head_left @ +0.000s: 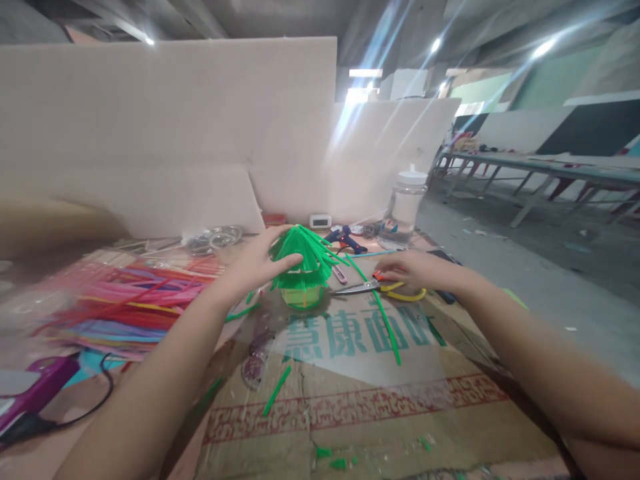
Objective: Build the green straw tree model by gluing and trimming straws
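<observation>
A small model with a green pipe-cleaner roof (306, 260) stands on a yellow-green base on the cardboard sheet (380, 407). My left hand (253, 265) rests against the roof's left side, thumb and fingers curled round it. My right hand (417, 270) lies over the yellow-handled scissors (380, 288), fingers bent down on the handles; the blades point left toward the model. A long green pipe cleaner (383, 313) lies slanting between the model and the scissors.
A heap of coloured pipe cleaners (130, 300) fills the left. A blue glue gun (345, 240), a clear plastic jar (406, 207) and white foam boards (190, 133) stand behind. A purple tool with a black cord (35, 390) lies near left. Green offcuts dot the cardboard.
</observation>
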Demonstrator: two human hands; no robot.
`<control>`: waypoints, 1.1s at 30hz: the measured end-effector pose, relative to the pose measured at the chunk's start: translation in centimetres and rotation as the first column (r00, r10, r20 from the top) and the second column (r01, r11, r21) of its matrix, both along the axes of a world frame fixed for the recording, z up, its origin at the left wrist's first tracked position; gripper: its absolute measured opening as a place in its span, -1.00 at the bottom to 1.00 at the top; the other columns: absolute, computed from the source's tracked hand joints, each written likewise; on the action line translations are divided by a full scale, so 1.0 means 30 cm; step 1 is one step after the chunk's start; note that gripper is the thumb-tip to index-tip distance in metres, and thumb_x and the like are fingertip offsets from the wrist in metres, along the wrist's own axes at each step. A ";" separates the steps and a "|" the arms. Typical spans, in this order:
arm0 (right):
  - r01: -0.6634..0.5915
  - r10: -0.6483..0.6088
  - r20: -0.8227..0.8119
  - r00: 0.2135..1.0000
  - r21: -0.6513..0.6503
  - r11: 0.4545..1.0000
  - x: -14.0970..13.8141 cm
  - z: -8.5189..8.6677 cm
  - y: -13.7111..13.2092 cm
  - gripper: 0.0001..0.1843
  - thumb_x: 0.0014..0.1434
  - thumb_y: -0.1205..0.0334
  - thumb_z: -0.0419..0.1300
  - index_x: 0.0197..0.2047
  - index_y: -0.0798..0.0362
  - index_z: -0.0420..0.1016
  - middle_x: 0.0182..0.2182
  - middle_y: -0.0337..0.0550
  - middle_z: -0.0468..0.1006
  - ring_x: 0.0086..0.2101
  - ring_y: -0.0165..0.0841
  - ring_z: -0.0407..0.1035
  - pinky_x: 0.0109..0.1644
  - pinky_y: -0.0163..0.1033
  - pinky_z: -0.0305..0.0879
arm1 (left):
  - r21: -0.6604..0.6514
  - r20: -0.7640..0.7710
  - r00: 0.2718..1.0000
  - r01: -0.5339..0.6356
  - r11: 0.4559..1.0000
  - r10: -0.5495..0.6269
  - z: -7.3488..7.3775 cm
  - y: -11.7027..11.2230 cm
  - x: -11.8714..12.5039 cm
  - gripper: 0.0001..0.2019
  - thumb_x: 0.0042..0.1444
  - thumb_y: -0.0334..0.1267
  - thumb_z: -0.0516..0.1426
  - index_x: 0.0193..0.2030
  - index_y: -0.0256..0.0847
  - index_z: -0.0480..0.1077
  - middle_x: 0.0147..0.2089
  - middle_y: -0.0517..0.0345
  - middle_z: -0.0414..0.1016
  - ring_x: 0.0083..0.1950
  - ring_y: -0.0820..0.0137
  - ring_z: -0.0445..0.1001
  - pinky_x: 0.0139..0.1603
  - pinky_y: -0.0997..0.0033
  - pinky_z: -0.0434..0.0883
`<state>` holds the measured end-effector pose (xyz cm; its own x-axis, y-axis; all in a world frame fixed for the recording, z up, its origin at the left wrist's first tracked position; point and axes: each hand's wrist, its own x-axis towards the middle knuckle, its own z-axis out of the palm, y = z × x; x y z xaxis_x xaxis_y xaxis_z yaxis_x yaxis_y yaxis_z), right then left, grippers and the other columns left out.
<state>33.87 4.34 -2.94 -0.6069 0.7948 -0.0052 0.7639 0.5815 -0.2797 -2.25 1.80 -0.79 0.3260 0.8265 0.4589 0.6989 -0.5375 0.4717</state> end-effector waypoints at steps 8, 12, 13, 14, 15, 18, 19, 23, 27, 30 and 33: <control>-0.035 0.173 -0.296 0.940 0.419 0.907 -0.262 0.067 -0.173 -0.74 0.33 0.10 0.12 -0.26 0.07 0.54 -0.37 -0.15 0.59 -0.35 -0.35 0.41 -0.29 -0.28 0.19 | -0.014 0.004 1.000 0.019 1.000 -0.019 0.005 -0.008 0.007 -0.35 0.16 0.08 0.14 0.31 -0.21 0.22 0.32 -0.07 0.33 0.33 0.12 0.31 0.36 0.09 0.22; -0.393 0.460 -0.181 0.869 0.312 0.865 -0.388 0.019 -0.248 -0.80 0.34 0.26 0.11 -0.13 0.07 0.56 -0.26 -0.14 0.59 -0.26 -0.37 0.44 -0.20 -0.30 0.26 | -0.005 0.002 1.000 0.004 1.000 -0.004 0.003 -0.007 0.009 -0.33 0.15 0.08 0.15 0.32 -0.23 0.20 0.33 -0.09 0.33 0.33 0.11 0.31 0.36 0.06 0.22; -0.447 0.497 -0.134 0.857 0.285 0.848 -0.420 -0.007 -0.262 -0.79 0.35 0.30 0.09 -0.09 0.08 0.56 -0.24 -0.13 0.59 -0.26 -0.38 0.44 -0.19 -0.30 0.26 | -0.010 0.000 1.000 0.002 1.000 -0.002 0.004 -0.008 0.009 -0.33 0.15 0.07 0.15 0.32 -0.23 0.21 0.33 -0.09 0.33 0.33 0.11 0.31 0.36 0.06 0.22; -0.480 0.516 -0.088 0.852 0.259 0.838 -0.451 -0.036 -0.273 -0.78 0.35 0.29 0.10 -0.07 0.07 0.56 -0.24 -0.13 0.58 -0.27 -0.38 0.43 -0.20 -0.30 0.25 | -0.015 -0.002 1.000 0.003 1.000 -0.003 0.006 -0.009 0.009 -0.33 0.15 0.07 0.15 0.32 -0.22 0.21 0.33 -0.08 0.33 0.33 0.12 0.31 0.36 0.07 0.22; -0.510 0.534 -0.047 0.844 0.235 0.827 -0.482 -0.069 -0.279 -0.77 0.35 0.24 0.11 -0.05 0.07 0.57 -0.24 -0.13 0.58 -0.28 -0.37 0.43 -0.23 -0.30 0.24 | -0.018 0.000 1.000 0.007 1.000 -0.007 0.007 -0.011 0.009 -0.34 0.15 0.06 0.16 0.32 -0.22 0.21 0.33 -0.07 0.33 0.32 0.13 0.32 0.35 0.08 0.23; -0.596 0.610 0.002 0.793 0.212 0.774 -0.565 -0.165 -0.278 -0.72 0.32 0.10 0.17 0.02 0.01 0.55 -0.24 -0.15 0.56 -0.30 -0.37 0.41 -0.31 -0.30 0.19 | -0.026 0.007 1.000 0.014 1.000 -0.014 0.012 -0.015 0.009 -0.33 0.16 0.06 0.16 0.33 -0.23 0.21 0.32 -0.07 0.34 0.32 0.15 0.33 0.33 0.11 0.26; -0.627 0.642 0.005 0.767 0.219 0.748 -0.587 -0.191 -0.273 -0.73 0.33 0.09 0.16 0.00 0.00 0.55 -0.25 -0.17 0.56 -0.30 -0.37 0.41 -0.32 -0.30 0.18 | -0.027 0.009 1.000 0.013 1.000 -0.013 0.013 -0.015 0.009 -0.33 0.16 0.06 0.16 0.33 -0.24 0.20 0.33 -0.08 0.33 0.32 0.15 0.32 0.33 0.11 0.26; -0.626 0.657 -0.024 0.753 0.277 0.729 -0.623 -0.234 -0.251 -0.77 0.34 0.20 0.08 -0.22 0.08 0.54 -0.32 -0.15 0.55 -0.31 -0.37 0.39 -0.28 -0.28 0.21 | -0.018 0.005 1.000 0.018 1.000 -0.017 0.009 -0.007 0.004 -0.33 0.15 0.07 0.16 0.32 -0.23 0.21 0.32 -0.09 0.34 0.31 0.13 0.32 0.34 0.07 0.24; -0.383 0.438 -0.360 0.824 0.216 0.898 -0.563 -0.165 -0.252 -0.90 0.25 0.26 0.13 -0.21 0.07 0.44 -0.37 -0.20 0.52 -0.40 -0.43 0.35 -0.34 -0.33 0.21 | 0.002 0.022 0.999 0.033 0.999 -0.033 0.002 0.003 0.002 -0.34 0.14 0.07 0.17 0.30 -0.22 0.22 0.29 -0.09 0.36 0.30 0.12 0.33 0.33 0.06 0.25; -0.208 0.180 -0.656 0.733 0.036 0.978 -0.498 -0.090 -0.262 -0.94 0.24 0.23 0.11 -0.24 0.03 0.35 -0.49 -0.31 0.45 -0.50 -0.47 0.31 -0.40 -0.36 0.22 | -0.004 0.033 0.999 0.009 1.000 -0.009 0.001 0.002 0.005 -0.34 0.11 0.06 0.18 0.27 -0.24 0.23 0.26 -0.11 0.38 0.27 0.11 0.37 0.30 0.06 0.28; -0.072 -0.123 -0.797 0.592 -0.204 0.976 -0.463 -0.054 -0.254 -0.86 0.23 0.15 0.12 -0.30 0.01 0.26 -0.56 -0.34 0.43 -0.58 -0.48 0.29 -0.50 -0.37 0.22 | -0.016 0.025 0.999 -0.021 1.000 0.021 0.002 -0.003 0.011 -0.36 0.11 0.05 0.19 0.25 -0.23 0.23 0.22 -0.10 0.41 0.23 0.10 0.40 0.25 0.05 0.33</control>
<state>19.97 -3.29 -4.56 -0.4205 0.8496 0.3184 0.1856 0.4241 -0.8864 -1.91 1.70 -0.71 0.2967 0.8401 0.4540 0.6976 -0.5154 0.4977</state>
